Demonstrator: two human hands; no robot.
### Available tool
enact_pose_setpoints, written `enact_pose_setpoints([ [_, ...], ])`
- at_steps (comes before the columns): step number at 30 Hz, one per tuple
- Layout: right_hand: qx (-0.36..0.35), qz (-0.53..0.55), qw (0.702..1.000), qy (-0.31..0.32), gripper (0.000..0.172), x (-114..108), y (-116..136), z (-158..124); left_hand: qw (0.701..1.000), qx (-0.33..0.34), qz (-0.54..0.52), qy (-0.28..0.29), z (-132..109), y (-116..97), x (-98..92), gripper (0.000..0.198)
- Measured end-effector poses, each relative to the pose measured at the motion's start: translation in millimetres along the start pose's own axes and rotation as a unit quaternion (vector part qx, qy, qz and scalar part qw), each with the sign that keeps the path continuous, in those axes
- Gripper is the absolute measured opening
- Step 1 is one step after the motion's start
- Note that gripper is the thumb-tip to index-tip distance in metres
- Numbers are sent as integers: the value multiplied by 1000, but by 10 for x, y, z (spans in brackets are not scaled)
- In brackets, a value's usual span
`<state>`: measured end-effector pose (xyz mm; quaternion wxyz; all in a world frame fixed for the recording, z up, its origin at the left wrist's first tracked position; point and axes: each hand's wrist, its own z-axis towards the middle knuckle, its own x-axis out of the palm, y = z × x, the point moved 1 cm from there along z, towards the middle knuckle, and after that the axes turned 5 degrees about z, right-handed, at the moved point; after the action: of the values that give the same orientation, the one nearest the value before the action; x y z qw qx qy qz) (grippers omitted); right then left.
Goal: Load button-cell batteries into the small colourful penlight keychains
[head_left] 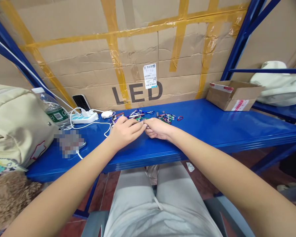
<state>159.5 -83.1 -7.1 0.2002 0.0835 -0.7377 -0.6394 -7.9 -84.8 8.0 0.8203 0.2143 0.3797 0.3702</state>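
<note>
My left hand [125,130] and my right hand [158,128] meet fingertip to fingertip on the blue shelf [212,128], both with fingers pinched together on something small that I cannot make out. Just behind them lies a scatter of several small coloured carabiner clips [165,117], with more clips [134,115] to the left of the pile. A single red clip [180,118] lies at the right end.
A cream bag [14,125] and a water bottle [51,108] stand at the left, beside a white power strip [85,117] with cables and a phone [81,102] leaning on the cardboard wall [88,69]. An open cardboard box [233,95] sits at the right.
</note>
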Motion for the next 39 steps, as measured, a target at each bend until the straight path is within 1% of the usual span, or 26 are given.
enact_pose_setpoints([
  [1, 9, 17, 1000, 0, 36, -13, 20, -12, 1000, -5, 4, -4, 24, 10, 27, 18],
  [2, 11, 26, 1000, -9, 38, -26, 39, -21, 1000, -24, 0, -13, 41, 16, 57, 17],
  [5, 0, 16, 999, -48, 46, -56, 76, -27, 992, -110, -57, -19, 51, 4, 148, 14],
  [9, -39, -40, 994, -94, 54, -74, 65, 15, 962, -214, -167, 20, 14, -24, 238, 17],
  [11, -73, -89, 985, -132, 57, -91, 55, 49, 944, -246, -221, 18, 9, -27, 261, 17],
  [13, -127, -177, 959, -180, 61, -118, 57, 81, 924, -274, -266, 16, 21, -29, 274, 17],
  [15, -191, -288, 912, -222, 63, -144, 70, 100, 896, -322, -304, 34, 38, -33, 282, 17],
  [18, -259, -413, 834, -260, 59, -168, 94, 117, 836, -400, -369, 78, 51, -44, 304, 21],
  [19, -272, -437, 815, -266, 57, -171, 104, 127, 815, -416, -393, 88, 48, -45, 318, 24],
  [21, -279, -469, 794, -266, 52, -169, 133, 162, 776, -436, -445, 99, 29, -39, 359, 31],
  [23, -266, -493, 789, -252, 47, -154, 179, 219, 733, -447, -501, 106, -3, -20, 415, 36],
  [25, -248, -514, 787, -236, 45, -125, 244, 288, 691, -455, -551, 106, -39, 10, 468, 35],
  [26, -242, -522, 786, -227, 45, -106, 281, 321, 674, -458, -571, 102, -55, 28, 487, 33],
  [28, -240, -527, 788, -210, 46, -73, 351, 375, 650, -467, -592, 94, -78, 61, 505, 27],
  [32, -265, -511, 794, -198, 47, -82, 431, 398, 626, -494, -594, 104, -89, 104, 473, 18],
  [35, -294, -505, 791, -182, 41, -150, 427, 338, 618, -503, -596, 99, -83, 120, 431, 16],
  [36, -297, -497, 799, -164, 37, -170, 417, 312, 618, -502, -597, 98, -85, 125, 422, 16],
  [39, -292, -450, 839, -94, 21, -189, 380, 244, 624, -496, -595, 103, -106, 138, 422, 18],
])
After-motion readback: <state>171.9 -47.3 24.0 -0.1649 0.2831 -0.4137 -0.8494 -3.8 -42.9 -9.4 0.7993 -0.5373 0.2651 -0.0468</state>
